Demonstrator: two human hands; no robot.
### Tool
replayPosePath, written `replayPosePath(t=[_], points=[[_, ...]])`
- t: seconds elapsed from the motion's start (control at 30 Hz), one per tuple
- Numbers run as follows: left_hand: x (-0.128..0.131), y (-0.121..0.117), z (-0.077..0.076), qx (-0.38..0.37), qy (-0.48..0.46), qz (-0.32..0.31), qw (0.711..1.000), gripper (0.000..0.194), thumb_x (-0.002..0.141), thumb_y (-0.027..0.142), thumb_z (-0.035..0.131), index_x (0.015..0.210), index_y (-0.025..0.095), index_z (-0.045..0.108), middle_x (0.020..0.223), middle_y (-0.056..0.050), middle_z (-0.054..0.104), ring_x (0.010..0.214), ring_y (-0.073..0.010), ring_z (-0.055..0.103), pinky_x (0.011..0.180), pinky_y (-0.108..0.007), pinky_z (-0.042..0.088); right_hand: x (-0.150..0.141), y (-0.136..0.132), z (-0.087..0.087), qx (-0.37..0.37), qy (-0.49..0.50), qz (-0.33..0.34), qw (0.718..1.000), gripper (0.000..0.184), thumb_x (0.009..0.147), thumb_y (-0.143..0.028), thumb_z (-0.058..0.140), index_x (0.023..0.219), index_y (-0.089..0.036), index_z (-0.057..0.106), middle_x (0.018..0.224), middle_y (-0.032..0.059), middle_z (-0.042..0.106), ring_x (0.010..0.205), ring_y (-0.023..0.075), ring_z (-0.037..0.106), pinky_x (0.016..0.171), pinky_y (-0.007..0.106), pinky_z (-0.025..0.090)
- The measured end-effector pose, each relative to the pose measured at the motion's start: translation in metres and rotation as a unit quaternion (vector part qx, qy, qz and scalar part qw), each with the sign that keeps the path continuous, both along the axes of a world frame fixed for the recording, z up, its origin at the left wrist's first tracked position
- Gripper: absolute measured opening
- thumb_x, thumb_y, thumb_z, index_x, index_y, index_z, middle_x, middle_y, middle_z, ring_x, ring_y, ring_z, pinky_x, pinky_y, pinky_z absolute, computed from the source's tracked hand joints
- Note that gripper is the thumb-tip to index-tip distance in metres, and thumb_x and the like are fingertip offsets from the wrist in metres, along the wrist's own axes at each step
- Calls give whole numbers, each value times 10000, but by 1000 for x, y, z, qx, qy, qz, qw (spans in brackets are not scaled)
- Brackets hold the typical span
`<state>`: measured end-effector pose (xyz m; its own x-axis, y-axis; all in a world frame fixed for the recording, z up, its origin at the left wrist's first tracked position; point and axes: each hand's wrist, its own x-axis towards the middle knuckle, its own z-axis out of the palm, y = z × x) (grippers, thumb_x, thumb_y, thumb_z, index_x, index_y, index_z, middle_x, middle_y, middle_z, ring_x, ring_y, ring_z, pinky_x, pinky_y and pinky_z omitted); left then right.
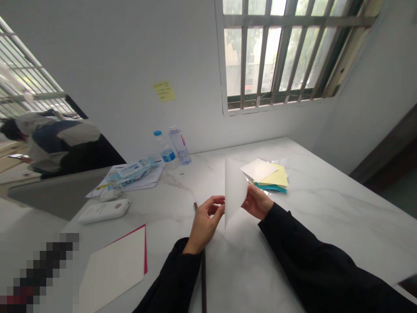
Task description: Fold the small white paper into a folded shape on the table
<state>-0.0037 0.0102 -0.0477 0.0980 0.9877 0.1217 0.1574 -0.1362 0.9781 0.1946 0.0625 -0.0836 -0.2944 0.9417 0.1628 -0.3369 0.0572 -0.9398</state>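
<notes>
A white sheet of paper (233,191) stands on edge above the table between my two hands. My left hand (207,221) is curled, its thumb and fingers pinched at the paper's left edge; the fingertips are partly hidden there. At the opposite edge, my right hand (259,202) grips the sheet, which curves slightly. Just behind the right hand lies a pile of white, yellow and teal paper sheets (273,176). A thin dark stick (203,282) runs along the table beside and partly under my left forearm.
A cream sheet (114,265) over a red one lies at front left. Farther back are a white device (104,211), a blue wipes packet (135,170) on papers, and two plastic bottles (180,145). A yellow note (164,91) is on the wall. Another person (55,139) bends at far left.
</notes>
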Motion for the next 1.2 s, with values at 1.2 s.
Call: replayPosePath(t=[1.2], points=[[-9, 4, -8, -59, -200, -19, 978, 848, 781, 311, 841, 1503, 189, 413, 1075, -89, 740, 974, -250, 697, 919, -372, 502, -15, -22, 14, 148, -183, -82, 968, 303, 841, -465, 770, 763, -182, 695, 656, 8, 659, 567, 121, 534, 537, 256, 423]])
